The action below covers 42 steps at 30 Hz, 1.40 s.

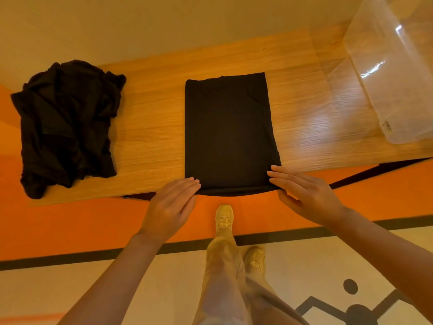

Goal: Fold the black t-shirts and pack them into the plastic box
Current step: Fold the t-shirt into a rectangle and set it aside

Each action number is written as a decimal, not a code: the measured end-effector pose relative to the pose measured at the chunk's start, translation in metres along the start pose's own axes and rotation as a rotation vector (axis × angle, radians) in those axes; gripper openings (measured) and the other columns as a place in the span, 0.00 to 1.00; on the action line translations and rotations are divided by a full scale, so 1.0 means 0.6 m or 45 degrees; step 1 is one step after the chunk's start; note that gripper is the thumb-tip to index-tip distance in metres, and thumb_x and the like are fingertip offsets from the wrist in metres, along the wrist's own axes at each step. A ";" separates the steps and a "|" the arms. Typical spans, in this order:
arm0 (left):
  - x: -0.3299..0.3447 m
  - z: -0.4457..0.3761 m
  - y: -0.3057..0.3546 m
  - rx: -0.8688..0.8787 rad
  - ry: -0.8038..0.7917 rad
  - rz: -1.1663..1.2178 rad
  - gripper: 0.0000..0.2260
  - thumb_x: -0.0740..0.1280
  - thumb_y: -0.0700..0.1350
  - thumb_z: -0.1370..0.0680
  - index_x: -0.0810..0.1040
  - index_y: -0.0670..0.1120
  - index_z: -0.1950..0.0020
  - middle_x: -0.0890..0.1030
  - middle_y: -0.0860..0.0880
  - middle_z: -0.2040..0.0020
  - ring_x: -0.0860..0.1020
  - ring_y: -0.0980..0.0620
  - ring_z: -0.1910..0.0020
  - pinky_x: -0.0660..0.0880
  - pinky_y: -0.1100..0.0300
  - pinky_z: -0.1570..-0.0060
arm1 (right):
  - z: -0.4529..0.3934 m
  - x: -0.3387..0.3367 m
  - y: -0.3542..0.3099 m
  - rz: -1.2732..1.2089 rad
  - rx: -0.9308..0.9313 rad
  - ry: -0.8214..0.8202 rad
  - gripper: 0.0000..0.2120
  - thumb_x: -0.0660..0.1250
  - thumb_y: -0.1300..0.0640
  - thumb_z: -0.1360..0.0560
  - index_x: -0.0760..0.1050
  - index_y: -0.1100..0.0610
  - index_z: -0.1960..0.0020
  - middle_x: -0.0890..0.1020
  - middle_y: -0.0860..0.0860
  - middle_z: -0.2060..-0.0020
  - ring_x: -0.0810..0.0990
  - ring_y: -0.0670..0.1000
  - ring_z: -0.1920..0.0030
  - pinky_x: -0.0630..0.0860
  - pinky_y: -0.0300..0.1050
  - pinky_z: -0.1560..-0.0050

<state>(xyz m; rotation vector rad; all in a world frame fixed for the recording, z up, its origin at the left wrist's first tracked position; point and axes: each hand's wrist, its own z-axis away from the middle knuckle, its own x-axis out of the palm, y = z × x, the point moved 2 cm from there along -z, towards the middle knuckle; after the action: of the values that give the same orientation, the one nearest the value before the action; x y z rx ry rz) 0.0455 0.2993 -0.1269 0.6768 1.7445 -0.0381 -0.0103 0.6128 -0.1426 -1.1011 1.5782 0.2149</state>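
One heap (66, 127) lies left; box (393, 73) right.

Cut off by the right and top edges: the clear plastic box (396, 73), its small label (387, 125) too tiny to read.

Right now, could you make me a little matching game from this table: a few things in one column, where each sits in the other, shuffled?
Things:
1. crumpled shirt pile
2. folded t-shirt
3. plastic box
4. right hand

Places:
A. far right of the table
B. on the folded shirt's near right corner
C. left end of the table
D. middle of the table

Pairs: 1-C, 2-D, 3-A, 4-B
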 end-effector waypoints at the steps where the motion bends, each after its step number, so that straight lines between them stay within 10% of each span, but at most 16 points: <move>1: -0.004 0.000 0.003 -0.034 0.021 0.021 0.12 0.64 0.41 0.21 0.80 0.39 0.41 0.82 0.43 0.44 0.79 0.49 0.41 0.77 0.52 0.43 | 0.002 -0.003 0.001 -0.055 0.024 0.004 0.14 0.63 0.57 0.22 0.79 0.62 0.40 0.80 0.56 0.40 0.76 0.51 0.35 0.77 0.49 0.40; 16: -0.049 -0.102 -0.012 -0.138 0.294 0.005 0.10 0.64 0.40 0.20 0.79 0.39 0.42 0.83 0.44 0.51 0.81 0.49 0.51 0.77 0.50 0.50 | -0.107 -0.084 0.011 -0.635 0.706 0.295 0.10 0.68 0.57 0.25 0.77 0.54 0.44 0.81 0.44 0.57 0.80 0.37 0.56 0.74 0.27 0.52; 24: -0.015 -0.198 -0.068 -0.754 0.226 0.279 0.11 0.66 0.45 0.21 0.80 0.44 0.40 0.82 0.49 0.53 0.77 0.57 0.56 0.71 0.72 0.57 | -0.193 -0.063 0.082 -0.500 1.126 0.173 0.12 0.68 0.52 0.24 0.79 0.57 0.44 0.82 0.50 0.55 0.80 0.44 0.62 0.75 0.34 0.61; 29: 0.005 -0.210 -0.083 -0.853 0.234 0.268 0.11 0.66 0.47 0.21 0.80 0.46 0.40 0.81 0.50 0.53 0.77 0.57 0.56 0.72 0.69 0.59 | -0.203 -0.044 0.101 -0.397 1.201 0.128 0.14 0.68 0.52 0.23 0.79 0.59 0.42 0.81 0.50 0.53 0.78 0.46 0.53 0.69 0.30 0.60; 36: 0.023 -0.211 -0.092 -0.768 0.311 -0.025 0.12 0.64 0.48 0.20 0.79 0.45 0.40 0.80 0.48 0.48 0.77 0.52 0.50 0.73 0.55 0.45 | -0.200 -0.038 0.102 -0.172 1.105 0.133 0.13 0.64 0.52 0.21 0.75 0.56 0.39 0.80 0.50 0.49 0.78 0.50 0.52 0.76 0.43 0.54; 42: 0.045 -0.220 0.001 -0.248 0.251 -0.190 0.14 0.61 0.45 0.19 0.76 0.44 0.35 0.74 0.46 0.34 0.72 0.49 0.35 0.62 0.52 0.38 | -0.209 -0.009 0.039 0.170 0.406 0.180 0.18 0.61 0.56 0.21 0.72 0.61 0.33 0.74 0.56 0.34 0.71 0.54 0.33 0.67 0.47 0.34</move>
<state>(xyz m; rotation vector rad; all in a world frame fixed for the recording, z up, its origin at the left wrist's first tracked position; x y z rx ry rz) -0.0736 0.3601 -0.1121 0.4185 1.9564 0.0976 -0.1123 0.5465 -0.1049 -0.7772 1.7436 -0.0276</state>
